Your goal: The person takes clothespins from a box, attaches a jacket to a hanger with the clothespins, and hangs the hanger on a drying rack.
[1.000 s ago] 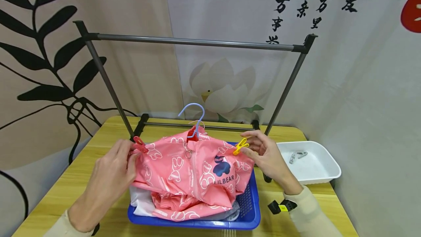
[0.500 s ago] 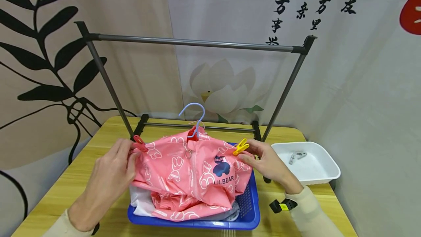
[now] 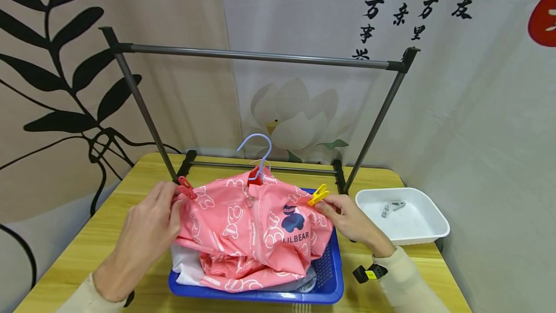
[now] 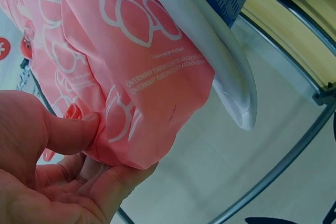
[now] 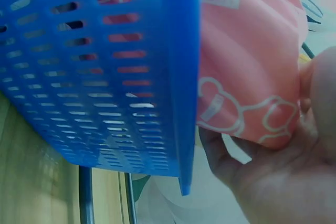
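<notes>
A pink zip-up jacket (image 3: 256, 226) with white bear outlines and "LILBEAR" lettering lies over a blue basket (image 3: 336, 274). A blue hanger (image 3: 265, 151) is inside it, its hook standing up out of the collar. On the left shoulder sits a red clothespin (image 3: 186, 188), on the right one a yellow clothespin (image 3: 319, 194). My left hand (image 3: 145, 235) pinches the left shoulder between thumb and fingers, as the left wrist view shows. My right hand (image 3: 356, 221) pinches the opposite shoulder beside the yellow clothespin; in the right wrist view the fingers pass behind the cloth (image 5: 252, 72).
A grey metal rack (image 3: 252, 55) stands on the wooden table (image 3: 65, 264) behind the basket. To the right is a white tray (image 3: 412, 226) with clear clothespins (image 3: 393, 206). White and grey cloth (image 3: 188, 267) shows under the jacket. A printed curtain hangs behind.
My right hand has moved down and left from beside the yellow clothespin and now grips the jacket's shoulder. The hanger hook has risen very slightly. My left hand keeps its grip.
</notes>
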Tool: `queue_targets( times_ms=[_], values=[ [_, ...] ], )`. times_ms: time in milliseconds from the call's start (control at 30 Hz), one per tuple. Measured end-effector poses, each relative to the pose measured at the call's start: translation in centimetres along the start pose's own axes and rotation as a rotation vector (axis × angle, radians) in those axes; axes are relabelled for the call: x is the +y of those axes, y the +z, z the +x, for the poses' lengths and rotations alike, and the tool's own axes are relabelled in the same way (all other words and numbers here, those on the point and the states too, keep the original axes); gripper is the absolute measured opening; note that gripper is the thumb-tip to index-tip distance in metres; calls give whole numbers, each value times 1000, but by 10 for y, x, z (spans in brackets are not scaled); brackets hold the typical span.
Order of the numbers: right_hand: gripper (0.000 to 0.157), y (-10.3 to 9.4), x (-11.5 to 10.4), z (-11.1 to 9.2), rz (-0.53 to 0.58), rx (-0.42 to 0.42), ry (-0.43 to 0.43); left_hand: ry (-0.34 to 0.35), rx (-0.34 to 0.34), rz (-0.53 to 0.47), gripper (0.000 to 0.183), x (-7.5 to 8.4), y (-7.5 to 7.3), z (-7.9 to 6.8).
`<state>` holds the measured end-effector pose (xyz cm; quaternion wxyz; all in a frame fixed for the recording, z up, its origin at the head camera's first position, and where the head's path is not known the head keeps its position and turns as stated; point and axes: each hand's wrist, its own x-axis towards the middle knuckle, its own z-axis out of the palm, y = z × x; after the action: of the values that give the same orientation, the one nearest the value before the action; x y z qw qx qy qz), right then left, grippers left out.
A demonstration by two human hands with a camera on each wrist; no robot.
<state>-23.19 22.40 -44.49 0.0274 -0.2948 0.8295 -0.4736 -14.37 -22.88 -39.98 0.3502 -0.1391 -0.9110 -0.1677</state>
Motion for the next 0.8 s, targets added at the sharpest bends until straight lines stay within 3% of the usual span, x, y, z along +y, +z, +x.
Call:
queue_targets(
  times_ms=[433, 800],
  values=[
    [22, 15, -2, 2, -8, 154, -40, 3, 17, -14, 25, 1, 0, 3],
    [20, 22, -1, 6, -46, 267, -120, -15, 74, -35, 30, 2, -1, 3]
  ],
)
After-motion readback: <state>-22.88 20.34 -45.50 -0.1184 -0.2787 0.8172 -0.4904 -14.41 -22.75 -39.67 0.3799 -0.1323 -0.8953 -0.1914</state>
